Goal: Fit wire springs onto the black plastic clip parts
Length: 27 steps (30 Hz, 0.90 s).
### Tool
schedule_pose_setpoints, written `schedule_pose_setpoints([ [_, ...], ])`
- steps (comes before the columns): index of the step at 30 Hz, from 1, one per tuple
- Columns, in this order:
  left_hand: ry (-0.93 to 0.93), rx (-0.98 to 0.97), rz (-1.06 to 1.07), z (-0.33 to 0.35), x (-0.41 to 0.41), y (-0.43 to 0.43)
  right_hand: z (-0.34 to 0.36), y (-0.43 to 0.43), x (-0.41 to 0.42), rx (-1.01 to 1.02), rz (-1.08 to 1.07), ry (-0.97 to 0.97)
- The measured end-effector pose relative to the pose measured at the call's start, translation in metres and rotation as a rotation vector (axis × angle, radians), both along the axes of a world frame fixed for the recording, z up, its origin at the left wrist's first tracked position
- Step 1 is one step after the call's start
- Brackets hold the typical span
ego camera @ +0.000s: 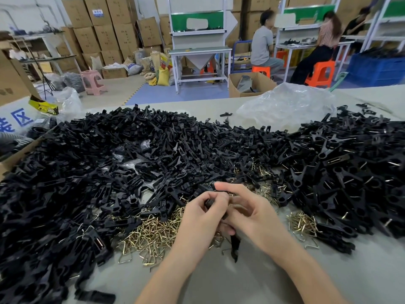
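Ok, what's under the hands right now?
Brass springs lie on the table beneath the left hand and right hand, which grip a black clip; its tail hangs below. Whether a spring is fitted is hidden in their grip.

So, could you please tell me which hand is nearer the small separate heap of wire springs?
Right. The right hand sits just left of the small spring heap; the left hand is farther left, on the other side of the right hand.

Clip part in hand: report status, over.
Holding: left hand and right hand grip one black clip part. Spring fit hidden inside the grip. Loose wire springs heaped alongside, nothing blocking.
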<state>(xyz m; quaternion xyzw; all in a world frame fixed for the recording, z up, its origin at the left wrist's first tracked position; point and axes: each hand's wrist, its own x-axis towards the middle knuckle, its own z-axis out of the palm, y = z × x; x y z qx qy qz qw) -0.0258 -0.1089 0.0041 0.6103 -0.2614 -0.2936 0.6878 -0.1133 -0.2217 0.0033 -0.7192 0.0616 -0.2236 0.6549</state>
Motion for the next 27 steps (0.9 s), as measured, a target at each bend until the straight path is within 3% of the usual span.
schedule_pose_setpoints([
  [7, 0.071, -0.03, -0.034, 0.005, -0.002, 0.002, 0.005, 0.0, -0.004, 0.186, 0.096, 0.002],
  [12, 0.021, -0.023, -0.05, 0.006, -0.002, 0.004, 0.002, 0.001, -0.004, 0.061, 0.145, 0.086],
  [18, -0.062, -0.005, -0.083, 0.004, -0.003, 0.003, 0.001, 0.002, -0.004, -0.102, 0.117, 0.039],
  [23, -0.022, -0.071, -0.193, 0.006, -0.005, 0.005, -0.001, -0.007, 0.0, -0.223, -0.127, -0.024],
  [25, 0.012, -0.07, -0.207, 0.004, -0.005, 0.006, 0.006, -0.021, -0.004, -0.041, -0.296, -0.176],
  [27, 0.004, -0.059, -0.191, 0.004, -0.006, 0.007, 0.011, -0.045, -0.01, 0.298, -0.456, -0.322],
])
